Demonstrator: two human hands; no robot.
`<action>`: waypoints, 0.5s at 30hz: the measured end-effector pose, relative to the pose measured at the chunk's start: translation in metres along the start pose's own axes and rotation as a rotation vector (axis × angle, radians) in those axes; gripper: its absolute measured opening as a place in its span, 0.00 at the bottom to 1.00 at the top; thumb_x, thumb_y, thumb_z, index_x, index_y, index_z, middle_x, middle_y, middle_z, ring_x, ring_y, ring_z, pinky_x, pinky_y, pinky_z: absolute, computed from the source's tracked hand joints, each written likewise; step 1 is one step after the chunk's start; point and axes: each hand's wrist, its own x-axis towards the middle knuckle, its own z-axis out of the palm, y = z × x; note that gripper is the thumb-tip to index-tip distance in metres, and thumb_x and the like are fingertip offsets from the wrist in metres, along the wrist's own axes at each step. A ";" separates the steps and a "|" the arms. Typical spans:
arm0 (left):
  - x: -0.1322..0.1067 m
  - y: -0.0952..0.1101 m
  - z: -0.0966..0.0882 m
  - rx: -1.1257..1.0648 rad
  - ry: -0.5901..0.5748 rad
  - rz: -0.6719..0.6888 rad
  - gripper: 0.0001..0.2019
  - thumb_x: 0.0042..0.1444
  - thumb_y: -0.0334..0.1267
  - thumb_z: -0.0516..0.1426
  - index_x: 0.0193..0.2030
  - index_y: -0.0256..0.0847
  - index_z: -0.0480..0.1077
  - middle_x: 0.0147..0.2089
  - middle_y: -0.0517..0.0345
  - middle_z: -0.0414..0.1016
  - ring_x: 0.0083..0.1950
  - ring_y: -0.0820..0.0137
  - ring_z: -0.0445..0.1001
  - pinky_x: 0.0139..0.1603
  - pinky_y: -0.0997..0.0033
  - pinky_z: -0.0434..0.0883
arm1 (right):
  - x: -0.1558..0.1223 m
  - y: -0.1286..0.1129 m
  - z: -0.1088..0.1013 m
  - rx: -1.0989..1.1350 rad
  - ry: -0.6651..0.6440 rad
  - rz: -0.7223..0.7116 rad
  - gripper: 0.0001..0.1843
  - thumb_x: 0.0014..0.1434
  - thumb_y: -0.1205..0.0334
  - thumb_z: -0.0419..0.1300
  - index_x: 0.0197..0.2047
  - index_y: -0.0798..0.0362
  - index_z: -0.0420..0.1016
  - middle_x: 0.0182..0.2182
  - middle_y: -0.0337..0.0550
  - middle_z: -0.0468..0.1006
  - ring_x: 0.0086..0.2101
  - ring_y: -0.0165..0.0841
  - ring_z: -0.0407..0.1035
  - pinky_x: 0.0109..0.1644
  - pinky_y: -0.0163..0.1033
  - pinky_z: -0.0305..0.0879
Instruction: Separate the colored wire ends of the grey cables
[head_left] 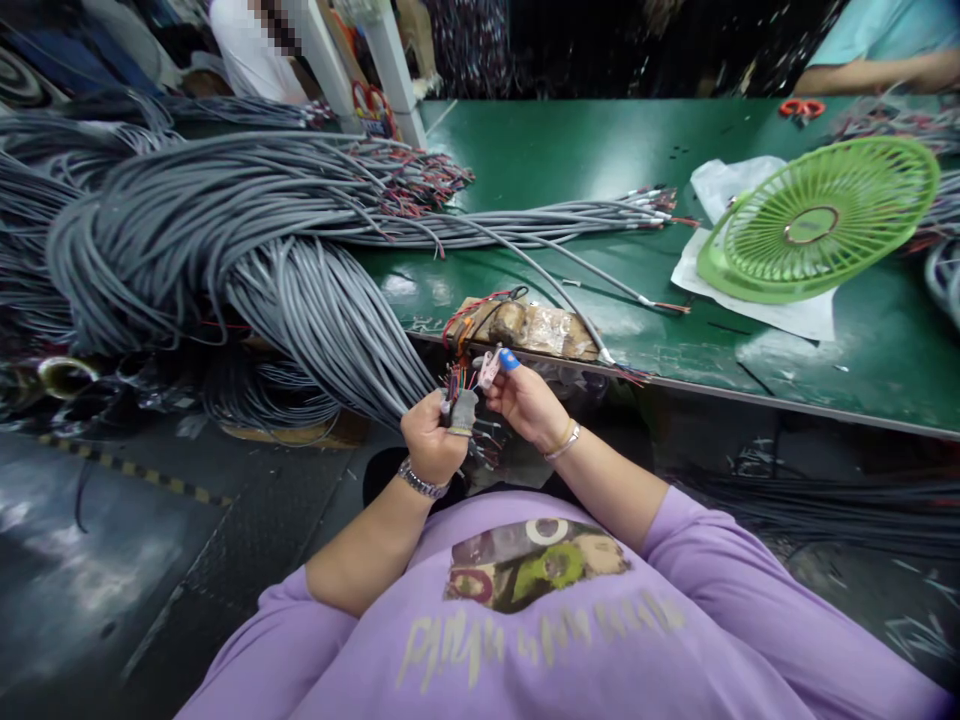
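Note:
My left hand (429, 436) is closed around the end of a grey cable (459, 410), whose thin coloured wires (456, 377) stick up out of my fist. My right hand (525, 397), with a blue cot on one fingertip, pinches a small white connector (490, 366) just above and right of those wires. Both hands hover in front of the green table's (570, 160) near edge. A big bundle of grey cables (247, 230) hangs over the table's left end down toward my left hand.
A taped block with red and black wires (525, 325) sits at the table edge behind my hands. A green fan grille (821, 220) lies on white sheets at the right. More cut cables (540, 213) cross the table. Another person's arm (877, 72) rests far right; red scissors (801, 107) lie nearby.

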 end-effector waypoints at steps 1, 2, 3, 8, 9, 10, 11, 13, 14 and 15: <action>0.000 -0.001 0.000 0.027 0.000 0.011 0.10 0.52 0.43 0.61 0.24 0.40 0.71 0.20 0.62 0.70 0.21 0.75 0.68 0.25 0.75 0.67 | 0.000 0.000 0.001 0.017 0.010 0.012 0.21 0.52 0.43 0.67 0.33 0.54 0.74 0.24 0.35 0.71 0.23 0.23 0.60 0.25 0.30 0.56; 0.001 -0.001 0.001 0.048 -0.001 0.018 0.11 0.52 0.42 0.61 0.23 0.40 0.70 0.19 0.62 0.69 0.21 0.75 0.68 0.25 0.74 0.66 | 0.000 0.000 0.001 0.035 0.020 0.026 0.21 0.52 0.44 0.68 0.33 0.54 0.74 0.24 0.35 0.72 0.23 0.23 0.60 0.25 0.30 0.56; 0.001 0.000 0.001 0.066 -0.002 0.023 0.11 0.51 0.42 0.61 0.23 0.41 0.70 0.19 0.63 0.68 0.21 0.75 0.67 0.25 0.74 0.66 | 0.000 0.000 0.002 0.054 0.032 0.036 0.20 0.52 0.45 0.68 0.32 0.54 0.74 0.24 0.35 0.72 0.23 0.23 0.60 0.25 0.30 0.56; 0.002 0.010 0.001 0.115 -0.025 0.016 0.12 0.50 0.42 0.62 0.19 0.42 0.69 0.18 0.62 0.66 0.22 0.74 0.65 0.27 0.73 0.64 | 0.003 -0.001 0.007 0.115 0.085 0.036 0.17 0.53 0.49 0.69 0.30 0.55 0.73 0.22 0.34 0.70 0.23 0.23 0.58 0.26 0.30 0.56; 0.002 0.012 0.000 0.119 -0.028 0.013 0.12 0.49 0.42 0.62 0.19 0.43 0.69 0.18 0.62 0.67 0.22 0.74 0.65 0.27 0.73 0.64 | 0.003 -0.001 0.007 0.114 0.087 0.034 0.17 0.53 0.49 0.69 0.30 0.55 0.74 0.22 0.33 0.70 0.23 0.23 0.58 0.26 0.30 0.56; 0.003 0.013 0.000 0.121 -0.028 0.011 0.12 0.49 0.41 0.62 0.19 0.43 0.69 0.18 0.62 0.67 0.22 0.74 0.64 0.27 0.73 0.64 | 0.003 0.000 0.007 0.114 0.084 0.034 0.17 0.54 0.49 0.68 0.31 0.55 0.74 0.22 0.33 0.70 0.23 0.23 0.57 0.26 0.30 0.56; 0.002 0.014 0.000 0.123 -0.028 0.011 0.11 0.49 0.41 0.62 0.19 0.43 0.69 0.18 0.62 0.67 0.22 0.74 0.64 0.27 0.72 0.64 | 0.003 0.000 0.007 0.116 0.077 0.036 0.17 0.54 0.49 0.67 0.31 0.55 0.74 0.22 0.34 0.70 0.23 0.23 0.57 0.26 0.30 0.56; 0.001 0.012 -0.001 0.120 -0.028 0.007 0.11 0.48 0.41 0.63 0.19 0.42 0.70 0.18 0.62 0.68 0.21 0.74 0.64 0.28 0.73 0.64 | 0.002 0.001 0.006 0.132 0.062 0.056 0.18 0.55 0.46 0.66 0.32 0.54 0.74 0.23 0.34 0.71 0.23 0.24 0.59 0.27 0.31 0.57; 0.000 0.011 -0.001 0.106 -0.031 -0.005 0.11 0.48 0.41 0.63 0.20 0.42 0.70 0.18 0.62 0.68 0.21 0.74 0.65 0.28 0.73 0.65 | 0.001 0.002 0.005 0.144 0.057 0.073 0.19 0.55 0.45 0.65 0.33 0.54 0.74 0.24 0.34 0.72 0.24 0.24 0.60 0.28 0.31 0.58; -0.002 0.009 -0.001 0.077 -0.034 -0.026 0.10 0.48 0.41 0.63 0.20 0.42 0.71 0.18 0.62 0.69 0.21 0.74 0.66 0.27 0.73 0.66 | 0.001 0.002 0.003 0.155 0.056 0.092 0.20 0.55 0.43 0.64 0.33 0.53 0.74 0.24 0.35 0.73 0.24 0.25 0.61 0.28 0.31 0.59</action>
